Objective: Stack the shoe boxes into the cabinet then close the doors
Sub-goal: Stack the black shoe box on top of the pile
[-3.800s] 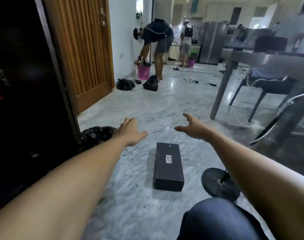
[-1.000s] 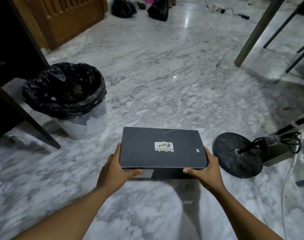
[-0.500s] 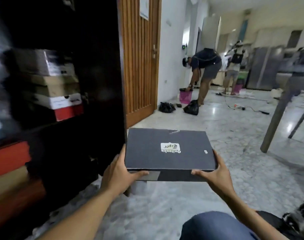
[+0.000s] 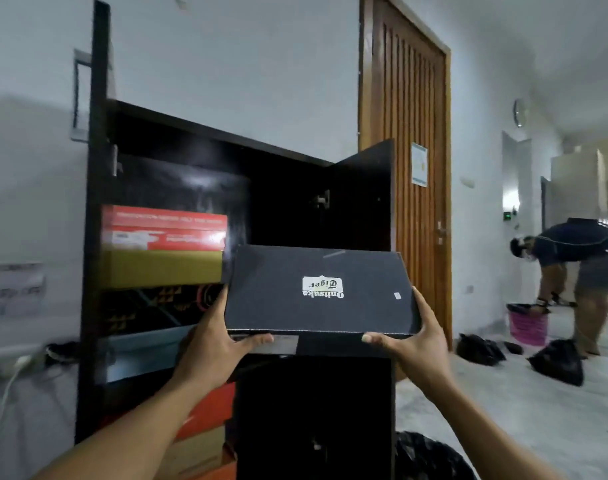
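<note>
I hold a black shoe box (image 4: 316, 289) with a white label level at chest height, in front of the dark cabinet (image 4: 98, 237). My left hand (image 4: 215, 337) grips its left end and my right hand (image 4: 413, 337) grips its right end. Inside the cabinet's left side stands a stack of boxes: a red box (image 4: 164, 228) on top, an olive box (image 4: 160, 270) under it, then a black patterned box (image 4: 150, 306) and a pale blue box (image 4: 139, 351). Orange and tan boxes (image 4: 205, 420) fill the lower part. The right door (image 4: 361, 192) stands open behind the held box.
A slatted wooden door (image 4: 410, 168) is just right of the cabinet. A bin with a black liner (image 4: 427, 455) sits low by the cabinet. Farther right a person (image 4: 579, 258) bends over a pink bucket (image 4: 527, 323), with black bags (image 4: 555, 365) on the marble floor.
I picked the black box up from the floor with both hands, rose, and turned left. The box is now raised higher, level with the cabinet's upper stack.
</note>
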A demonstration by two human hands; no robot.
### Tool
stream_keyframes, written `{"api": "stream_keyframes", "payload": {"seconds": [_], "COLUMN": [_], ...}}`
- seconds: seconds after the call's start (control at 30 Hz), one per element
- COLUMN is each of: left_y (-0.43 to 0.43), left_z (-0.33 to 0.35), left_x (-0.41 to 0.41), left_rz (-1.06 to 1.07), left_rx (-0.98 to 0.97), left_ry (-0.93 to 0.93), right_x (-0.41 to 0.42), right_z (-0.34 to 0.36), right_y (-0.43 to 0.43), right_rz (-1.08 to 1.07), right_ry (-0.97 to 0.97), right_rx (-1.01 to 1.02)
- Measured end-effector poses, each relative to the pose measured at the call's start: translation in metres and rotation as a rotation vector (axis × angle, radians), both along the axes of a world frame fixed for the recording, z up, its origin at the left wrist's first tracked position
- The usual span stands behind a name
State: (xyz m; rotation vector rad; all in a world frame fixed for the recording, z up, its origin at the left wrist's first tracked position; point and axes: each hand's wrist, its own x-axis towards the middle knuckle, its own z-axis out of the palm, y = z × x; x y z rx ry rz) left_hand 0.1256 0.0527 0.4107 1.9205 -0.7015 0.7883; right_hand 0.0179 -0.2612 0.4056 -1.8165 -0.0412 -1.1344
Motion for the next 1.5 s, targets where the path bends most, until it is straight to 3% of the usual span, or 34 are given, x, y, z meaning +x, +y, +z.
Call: {"api": "stream_keyframes", "payload": {"seconds": [0.13,0.47,0.57,0.77,0.9,1.0,1.2,1.37,1.5], "left_y": [0.021,0.020,0.016,0.033,0.058,0.059,0.050,0.062,0.074], "left_z": [0.028,0.131,0.157,0.199,0.211,0.205,0.202,0.201,0.203], "left_x": [0.030,0.124,0.155,0.196,0.225,0.251,0.287,0.289,0.296], "left_rz": [0.070,0.300,0.429,0.608,0.644,0.644,0.788,0.936,1.024], "left_rx": [-0.098,-0.348,-0.411,-0.548,-0.436,-0.251,0.031,0.273,0.357], "left_ry": [0.001,-0.020,-0.106,-0.353,-0.449,-0.417,-0.264,-0.172,-0.185], "right_x": [0.056,0.219,0.271,0.356,0.393,0.412,0.442,0.460,0.470], "right_z": [0.036,0.108,0.122,0.153,0.180,0.191,0.198,0.193,0.186], "right_y": [0.026,0.058,0.065,0.096,0.126,0.149,0.164,0.174,0.180], "right_rz": [0.146,0.246,0.248,0.379,0.531,0.594,0.484,0.503,0.515], "right_ry": [-0.052,-0.243,-0.247,-0.271,-0.276,-0.238,-0.166,0.025,0.090], "right_rx": [0.037,0.226,0.297,0.178,0.173,0.167,0.195,-0.056,-0.145]}}
